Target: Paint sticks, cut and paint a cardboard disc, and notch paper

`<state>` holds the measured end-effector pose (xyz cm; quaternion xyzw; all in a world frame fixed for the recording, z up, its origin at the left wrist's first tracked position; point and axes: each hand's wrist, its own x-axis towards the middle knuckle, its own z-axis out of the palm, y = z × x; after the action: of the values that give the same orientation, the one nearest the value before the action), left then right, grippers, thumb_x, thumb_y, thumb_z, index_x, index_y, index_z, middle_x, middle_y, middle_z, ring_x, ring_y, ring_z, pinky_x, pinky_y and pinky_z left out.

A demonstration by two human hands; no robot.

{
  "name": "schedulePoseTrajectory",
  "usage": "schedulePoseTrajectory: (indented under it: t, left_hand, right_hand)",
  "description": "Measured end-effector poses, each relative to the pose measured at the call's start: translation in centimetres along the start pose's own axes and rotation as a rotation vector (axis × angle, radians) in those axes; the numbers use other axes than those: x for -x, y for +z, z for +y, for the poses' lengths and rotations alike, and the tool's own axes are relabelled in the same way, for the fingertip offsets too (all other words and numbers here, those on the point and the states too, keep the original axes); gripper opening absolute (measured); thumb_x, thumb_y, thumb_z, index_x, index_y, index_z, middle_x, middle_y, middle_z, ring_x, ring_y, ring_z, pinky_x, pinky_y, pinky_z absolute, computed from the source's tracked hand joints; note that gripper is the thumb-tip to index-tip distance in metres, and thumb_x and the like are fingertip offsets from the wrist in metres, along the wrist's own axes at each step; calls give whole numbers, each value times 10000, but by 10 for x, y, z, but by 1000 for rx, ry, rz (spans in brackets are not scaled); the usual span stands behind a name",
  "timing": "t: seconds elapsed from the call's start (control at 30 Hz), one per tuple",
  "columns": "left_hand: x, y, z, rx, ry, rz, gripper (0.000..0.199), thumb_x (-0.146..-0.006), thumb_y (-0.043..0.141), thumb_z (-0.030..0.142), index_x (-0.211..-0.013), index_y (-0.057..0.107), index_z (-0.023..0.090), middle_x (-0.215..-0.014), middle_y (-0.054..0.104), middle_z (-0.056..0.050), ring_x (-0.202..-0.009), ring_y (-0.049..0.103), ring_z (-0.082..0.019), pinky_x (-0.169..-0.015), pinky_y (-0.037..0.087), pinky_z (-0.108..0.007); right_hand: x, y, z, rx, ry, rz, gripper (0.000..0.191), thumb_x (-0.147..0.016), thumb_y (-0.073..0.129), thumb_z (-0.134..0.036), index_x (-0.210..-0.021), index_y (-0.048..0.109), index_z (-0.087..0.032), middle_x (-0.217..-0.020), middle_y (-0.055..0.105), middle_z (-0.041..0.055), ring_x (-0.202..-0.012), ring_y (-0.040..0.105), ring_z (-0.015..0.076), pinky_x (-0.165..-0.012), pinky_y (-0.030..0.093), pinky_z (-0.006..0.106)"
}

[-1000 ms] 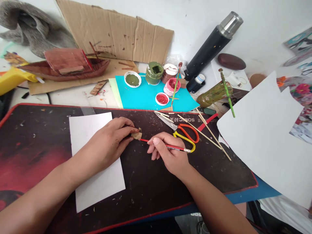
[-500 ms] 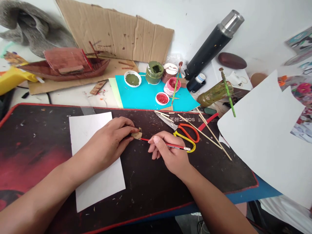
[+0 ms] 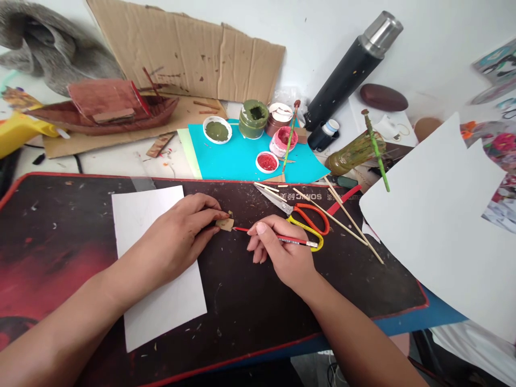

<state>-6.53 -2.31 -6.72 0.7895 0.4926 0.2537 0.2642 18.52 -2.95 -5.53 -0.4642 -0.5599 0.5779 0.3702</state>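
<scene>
My left hand [image 3: 177, 231] pinches a small tan piece of cardboard [image 3: 224, 224] against the dark mat [image 3: 242, 312], its fingertips covering the left end. In my right hand [image 3: 284, 250] is a red pencil [image 3: 296, 240], held in a writing grip. The pencil's tip points left and lies just off the cardboard piece's right edge. White paper [image 3: 161, 306] lies partly under my left hand. Scissors [image 3: 312, 215] with orange and yellow handles rest just beyond my right hand, partly hidden by it.
Thin wooden sticks [image 3: 342, 223] lie right of the scissors. Behind them, paint jars [image 3: 253, 119] stand on blue paper [image 3: 226, 161]. A brown model boat [image 3: 105, 110] sits back left. A black thermos [image 3: 346, 75] leans against the wall. Large white paper [image 3: 435, 215] covers the right side.
The pencil in my right hand has drawn slightly right, its tip moving from touching the cardboard piece to just off it. My left hand keeps its pinch.
</scene>
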Motion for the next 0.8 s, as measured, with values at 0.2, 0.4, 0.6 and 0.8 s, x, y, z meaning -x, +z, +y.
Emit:
schedulePoseTrajectory:
  t: [0.2, 0.4, 0.6, 0.8]
  left_hand:
    - [0, -1, 0, 12, -10, -10, 293, -1093, 534, 349, -1150, 793, 223, -1261, 740, -146, -1173, 738, -340, -993, 648, -508]
    - [1, 2, -2, -10, 17, -1, 287, -1102, 525, 312, -1172, 779, 198, -1264, 739, -154, -1195, 735, -336, -990, 643, -502]
    - [1, 1, -2, -8, 25, 12, 287, -1108, 521, 312, -1177, 776, 199, -1257, 742, -150, -1168, 739, -322, -979, 647, -495]
    - [1, 0, 1, -5, 14, 3, 288, -1109, 516, 329, -1157, 773, 210, -1258, 739, -154, -1158, 742, -320, -973, 649, -487]
  right_hand:
    - [0, 0, -1, -7, 9, 7, 368, -1114, 633, -517, -962, 751, -203, -738, 750, 14, -513, 685, 119, -481, 548, 226]
    - [0, 0, 0, -4, -4, -3, 358, -1121, 631, -493, -954, 751, -201, -746, 753, 14, -519, 687, 117, -488, 539, 228]
    - [0, 1, 0, 16, -3, -5, 379, -1117, 625, -519, -950, 751, -203, -738, 751, 11, -514, 685, 120, -485, 532, 235]
    - [0, 1, 0, 5, -11, -20, 350, -1123, 623, -480, -950, 755, -206, -747, 752, 12, -517, 684, 117, -489, 525, 235]
